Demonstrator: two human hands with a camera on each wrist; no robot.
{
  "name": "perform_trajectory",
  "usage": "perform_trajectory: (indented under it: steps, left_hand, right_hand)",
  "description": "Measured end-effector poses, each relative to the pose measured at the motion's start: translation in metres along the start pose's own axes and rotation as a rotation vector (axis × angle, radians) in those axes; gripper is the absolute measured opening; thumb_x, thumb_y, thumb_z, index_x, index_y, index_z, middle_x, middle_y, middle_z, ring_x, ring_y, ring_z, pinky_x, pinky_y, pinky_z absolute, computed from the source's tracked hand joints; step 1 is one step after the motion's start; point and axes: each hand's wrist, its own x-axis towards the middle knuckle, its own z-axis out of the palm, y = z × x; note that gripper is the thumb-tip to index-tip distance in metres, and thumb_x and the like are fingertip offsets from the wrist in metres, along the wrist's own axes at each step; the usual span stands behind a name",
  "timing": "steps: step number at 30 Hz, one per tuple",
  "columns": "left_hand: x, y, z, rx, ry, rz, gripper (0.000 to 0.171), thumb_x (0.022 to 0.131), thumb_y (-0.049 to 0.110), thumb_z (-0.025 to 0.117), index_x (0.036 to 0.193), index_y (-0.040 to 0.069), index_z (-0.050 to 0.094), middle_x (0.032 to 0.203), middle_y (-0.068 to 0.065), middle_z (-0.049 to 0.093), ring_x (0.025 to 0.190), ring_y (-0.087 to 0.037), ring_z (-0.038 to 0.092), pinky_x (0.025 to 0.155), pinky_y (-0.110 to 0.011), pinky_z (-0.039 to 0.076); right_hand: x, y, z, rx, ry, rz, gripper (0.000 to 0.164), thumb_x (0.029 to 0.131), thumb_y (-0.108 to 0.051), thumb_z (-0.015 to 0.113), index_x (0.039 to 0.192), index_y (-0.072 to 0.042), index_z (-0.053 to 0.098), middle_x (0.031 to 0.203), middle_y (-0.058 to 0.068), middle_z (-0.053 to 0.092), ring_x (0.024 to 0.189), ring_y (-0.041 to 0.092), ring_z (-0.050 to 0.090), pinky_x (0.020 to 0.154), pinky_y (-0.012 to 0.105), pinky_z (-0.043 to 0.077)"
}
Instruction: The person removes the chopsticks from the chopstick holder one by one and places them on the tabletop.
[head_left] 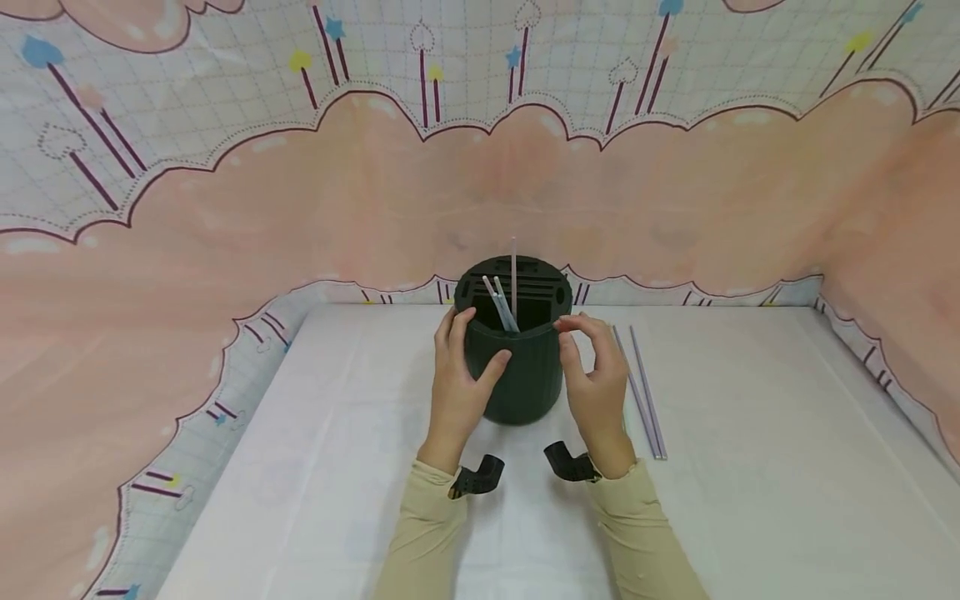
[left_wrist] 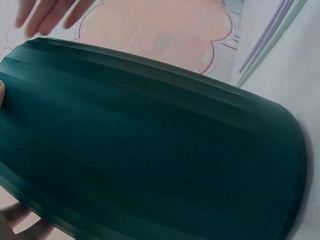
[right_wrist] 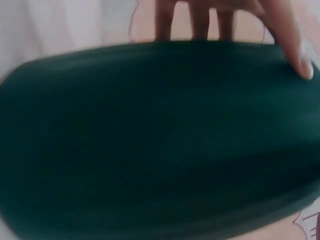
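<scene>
A dark green ribbed pen holder [head_left: 521, 375] stands upright on the white table, its top partly slotted and partly open. Thin pale sticks [head_left: 504, 304] lean inside the opening, and a pinkish one rises straight above them. My left hand [head_left: 461, 367] grips the holder's left side, thumb [right_wrist: 300, 62] on the front and fingers [left_wrist: 30, 225] round the side. By the rim on the right is my right hand [head_left: 596, 375], thumb and fingers loosely bent. Its fingers [left_wrist: 52, 12] appear just beyond the holder's upper edge in the left wrist view, with nothing between them.
To the right of the holder, thin lilac sticks [head_left: 648, 392] lie lengthwise on the white tabletop [head_left: 750, 467], with a pale green one [left_wrist: 270, 42] beside them. A peach patterned cloth [head_left: 375, 208] hangs behind. Black wrist mounts [head_left: 480, 477] project inward from both sleeves.
</scene>
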Motion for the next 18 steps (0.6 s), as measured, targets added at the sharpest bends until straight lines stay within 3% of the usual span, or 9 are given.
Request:
perform_trajectory:
  steps: [3,8,12,18]
  left_hand:
    - [-0.002,-0.001,0.001,0.012,0.004,-0.001,0.066,0.081,0.053,0.055,0.136,0.040,0.022,0.146,0.005,0.010,0.129,-0.020,0.023,0.092,-0.051,0.034]
    - [-0.004,-0.002,0.002,0.021,0.012,0.007,0.066,0.081,0.052,0.056,0.136,0.039,0.022,0.146,0.005,0.010,0.129,-0.019,0.023,0.093,-0.050,0.034]
    - [-0.003,-0.001,0.003,0.009,0.012,0.032,0.065,0.082,0.051,0.056,0.136,0.038,0.024,0.146,0.003,0.011,0.129,-0.018,0.023,0.093,-0.049,0.033]
    - [-0.003,-0.001,0.003,0.009,0.021,0.033,0.064,0.082,0.051,0.056,0.136,0.039,0.024,0.145,0.006,0.011,0.128,-0.016,0.024,0.093,-0.048,0.034]
  right_hand:
    - [-0.004,0.006,0.007,-0.010,-0.035,-0.025,0.025,0.082,0.006,0.055,0.106,0.001,0.059,0.102,0.012,0.060,0.105,0.025,0.050,0.098,0.038,0.031]
    - [-0.007,0.010,0.017,-0.082,-0.151,-0.050,0.031,0.087,-0.014,0.055,0.117,-0.006,0.055,0.112,0.005,0.056,0.111,0.023,0.043,0.100,0.041,0.025]
    - [-0.006,0.010,0.022,-0.212,-0.219,-0.075,0.037,0.089,-0.026,0.051,0.122,-0.009,0.052,0.113,0.003,0.054,0.107,0.024,0.038,0.100,0.045,0.019]
    - [-0.005,0.006,0.027,-0.377,-0.296,-0.126,0.038,0.089,-0.028,0.050,0.122,-0.010,0.053,0.115,0.004,0.054,0.108,0.025,0.036,0.101,0.051,0.010]
